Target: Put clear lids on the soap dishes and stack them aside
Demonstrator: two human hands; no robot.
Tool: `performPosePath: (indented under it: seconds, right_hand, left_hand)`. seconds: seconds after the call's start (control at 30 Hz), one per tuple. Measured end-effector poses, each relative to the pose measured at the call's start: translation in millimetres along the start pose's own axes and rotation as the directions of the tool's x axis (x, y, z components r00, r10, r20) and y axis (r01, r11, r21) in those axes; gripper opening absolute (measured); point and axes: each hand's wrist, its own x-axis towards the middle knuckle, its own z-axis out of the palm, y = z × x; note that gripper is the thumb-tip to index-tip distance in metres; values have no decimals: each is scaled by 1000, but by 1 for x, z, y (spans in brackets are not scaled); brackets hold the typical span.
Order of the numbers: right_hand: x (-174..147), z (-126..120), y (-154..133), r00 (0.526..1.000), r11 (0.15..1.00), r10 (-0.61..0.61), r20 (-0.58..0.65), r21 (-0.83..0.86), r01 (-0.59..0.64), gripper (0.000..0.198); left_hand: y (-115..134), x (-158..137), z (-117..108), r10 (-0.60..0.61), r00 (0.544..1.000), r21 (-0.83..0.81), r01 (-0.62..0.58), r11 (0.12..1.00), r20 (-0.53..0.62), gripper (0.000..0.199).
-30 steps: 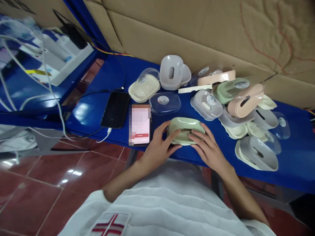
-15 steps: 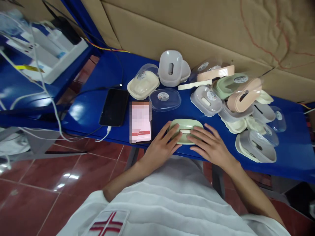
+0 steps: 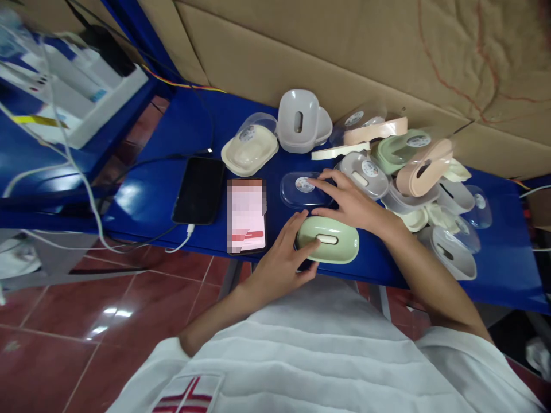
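A light green oval soap dish (image 3: 340, 244) with a pale strip in its centre slot lies at the blue table's front edge. My left hand (image 3: 282, 252) grips its left end, thumb over the top near the slot. Beyond the dish lies a clear plastic lid (image 3: 293, 195) with a round white label. My right hand (image 3: 348, 201) reaches over the dish to this lid, index finger at the label and the other fingers over its right side. Part of the lid is hidden under that hand.
Two phones (image 3: 198, 190), one with a lit screen (image 3: 246, 215), lie left of the dish. A cream soap dish (image 3: 252, 150) and a grey one (image 3: 298, 120) stand behind. Several mixed dishes and lids pile up at right, including a peach one (image 3: 426, 167). Cables (image 3: 81, 172) trail at left.
My right hand has left the green dish and moved up onto the clear lid, which has shifted right and nearer. My left hand stays on the dish, which now shows more of its top.
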Motion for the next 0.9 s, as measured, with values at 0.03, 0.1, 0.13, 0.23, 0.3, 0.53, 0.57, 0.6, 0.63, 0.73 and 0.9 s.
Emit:
performPosePath:
  seconds: [0.03, 0.1, 0.13, 0.23, 0.3, 0.53, 0.57, 0.6, 0.63, 0.73, 0.9]
  right_hand:
    - [-5, -1, 0, 1000, 1000, 15, 8, 7, -15, 70]
    - [-9, -1, 1, 999, 999, 34, 14, -11, -34, 73]
    - [-10, -2, 2, 999, 999, 38, 11, -28, -38, 70]
    - [-16, -6, -2, 999, 999, 41, -30, -35, -42, 60]
    - [-29, -13, -11, 996, 998, 51, -75, 33, -49, 56]
    - [-103, -16, -55, 969, 991, 49, -240, 135, -17, 44]
    - [-111, -11, -58, 967, 996, 38, -251, 92, -15, 45]
    - [-117, -5, -61, 968, 999, 21, -251, 46, -9, 46]
    - [-122, 1, -62, 969, 1000, -1, -246, 4, 2, 46]
    - [-131, 22, -64, 969, 994, -64, -240, -106, 39, 48]
    - [-141, 45, -62, 954, 963, -128, -271, -263, 55, 65]
  left_hand:
    - [0, -1, 0, -2, 1000, -13, 3, 1000, 22, 45]
    - [1, -2, 0, -8, 999, -38, 10, 999, 53, 43]
    - [1, -3, -1, -16, 998, -49, 19, 999, 59, 42]
    - [1, -4, -2, -72, 995, -98, 79, 992, 71, 43]
    - [0, -4, -2, -125, 990, -159, 133, 978, 60, 54]
    - [-10, -7, 14, -214, 970, -361, 161, 919, -113, 80]
    - [-10, -7, 15, -222, 968, -385, 162, 908, -116, 85]
    - [-10, -6, 14, -229, 968, -395, 171, 903, -105, 89]
    - [-10, -5, 13, -231, 969, -384, 183, 905, -82, 92]
    - [-7, -2, 5, -214, 976, -270, 216, 938, 36, 92]
    - [-5, 2, -3, -178, 980, -179, 191, 965, 86, 86]
